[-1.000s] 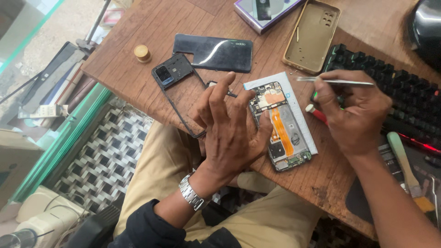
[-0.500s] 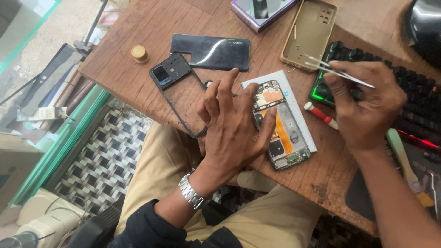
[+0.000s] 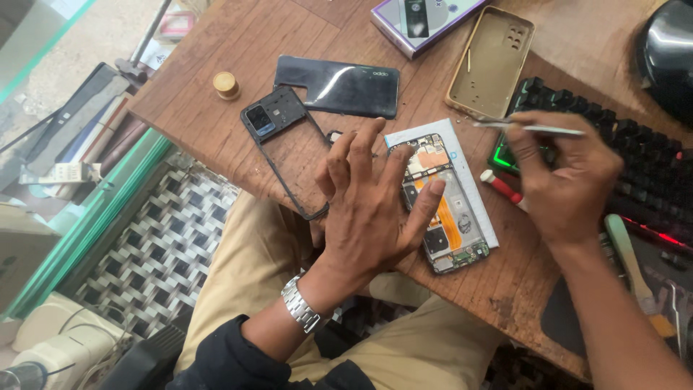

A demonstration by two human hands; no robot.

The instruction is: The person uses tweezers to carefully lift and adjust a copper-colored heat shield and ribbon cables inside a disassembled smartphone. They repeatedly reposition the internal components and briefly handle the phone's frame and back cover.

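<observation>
Wooden table (image 3: 216, 79). Opened phone (image 3: 442, 209), landmark, lies at its near edge. Left hand (image 3: 368, 209): fingers spread wide, resting on the phone's left side. Right hand (image 3: 567, 180): right of the phone, pinching metal tweezers (image 3: 530, 128). Black frame (image 3: 285, 144): left of the phone.

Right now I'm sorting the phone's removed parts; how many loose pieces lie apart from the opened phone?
2: the black back cover near the table's far edge, and the black frame left of the left hand. Smaller parts may be hidden.
</observation>
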